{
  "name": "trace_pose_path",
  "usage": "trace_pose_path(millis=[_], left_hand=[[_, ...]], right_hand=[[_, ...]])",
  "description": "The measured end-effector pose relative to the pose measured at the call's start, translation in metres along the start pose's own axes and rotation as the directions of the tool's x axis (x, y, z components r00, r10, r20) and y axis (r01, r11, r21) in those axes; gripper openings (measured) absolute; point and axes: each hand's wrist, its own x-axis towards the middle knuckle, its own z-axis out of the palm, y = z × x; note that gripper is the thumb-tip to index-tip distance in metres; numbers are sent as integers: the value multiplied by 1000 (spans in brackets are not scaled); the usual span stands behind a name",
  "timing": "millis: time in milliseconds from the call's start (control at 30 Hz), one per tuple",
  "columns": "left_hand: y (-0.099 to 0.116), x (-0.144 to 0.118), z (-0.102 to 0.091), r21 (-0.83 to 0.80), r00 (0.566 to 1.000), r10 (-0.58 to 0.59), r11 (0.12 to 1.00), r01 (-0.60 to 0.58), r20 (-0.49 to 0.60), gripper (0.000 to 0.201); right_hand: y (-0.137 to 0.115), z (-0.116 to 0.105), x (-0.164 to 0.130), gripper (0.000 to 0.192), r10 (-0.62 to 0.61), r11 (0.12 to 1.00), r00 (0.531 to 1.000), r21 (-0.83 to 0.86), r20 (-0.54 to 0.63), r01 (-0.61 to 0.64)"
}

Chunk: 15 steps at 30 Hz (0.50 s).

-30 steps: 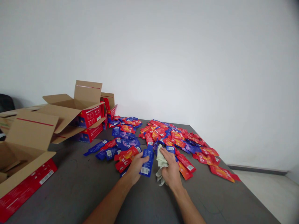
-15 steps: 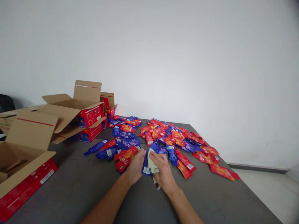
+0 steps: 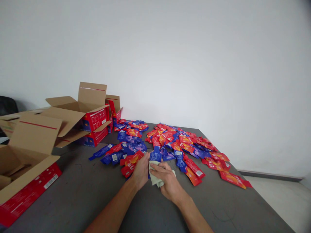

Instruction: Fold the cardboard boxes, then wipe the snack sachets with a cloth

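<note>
A blue pouch (image 3: 155, 155) with a narrow top is held upright in front of me. My left hand (image 3: 141, 171) grips its left side. Bunched in my right hand (image 3: 167, 179) is a pale cloth (image 3: 155, 176), pressed over the lower front of the pouch. Behind and to the left of my hands lie red and blue pouches (image 3: 130, 149). A larger heap of mixed red and blue pouches (image 3: 167, 136) spreads beyond the held one and to the right.
Open cardboard boxes (image 3: 97, 119) with red printed sides are stacked at the back left. Another open box (image 3: 31, 191) stands at the near left. The dark table (image 3: 80, 194) meets a white wall (image 3: 170, 64) behind. Single red pouches (image 3: 233, 179) lie by the right edge.
My right hand has slid the cloth down and left across the pouch, uncovering its upper part. The cloth now covers the lower portion. My left hand has stayed about where it was.
</note>
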Motion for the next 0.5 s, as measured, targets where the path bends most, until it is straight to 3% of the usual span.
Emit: trace_pose_path(millis=[100, 233, 333, 433, 500], left_hand=[[-3, 3, -4, 21, 998, 39, 999, -38, -49, 37], [-4, 6, -12, 42, 978, 177, 984, -173, -113, 31], [0, 7, -16, 58, 951, 233, 972, -226, -203, 30], [2, 7, -17, 107, 924, 278, 960, -258, -262, 37], [0, 8, -19, 144, 915, 305, 951, -275, -264, 43]], right_hand=[[-5, -4, 1, 73, -15, 1000, 999, 5, 46, 15], [-2, -2, -1, 71, -29, 999, 997, 39, 70, 27], [9, 1, -6, 80, 44, 997, 995, 72, -86, -38], [21, 2, -10, 88, 160, 986, 942, 101, -295, -136], [24, 1, -11, 87, 195, 979, 917, 118, -349, -164]])
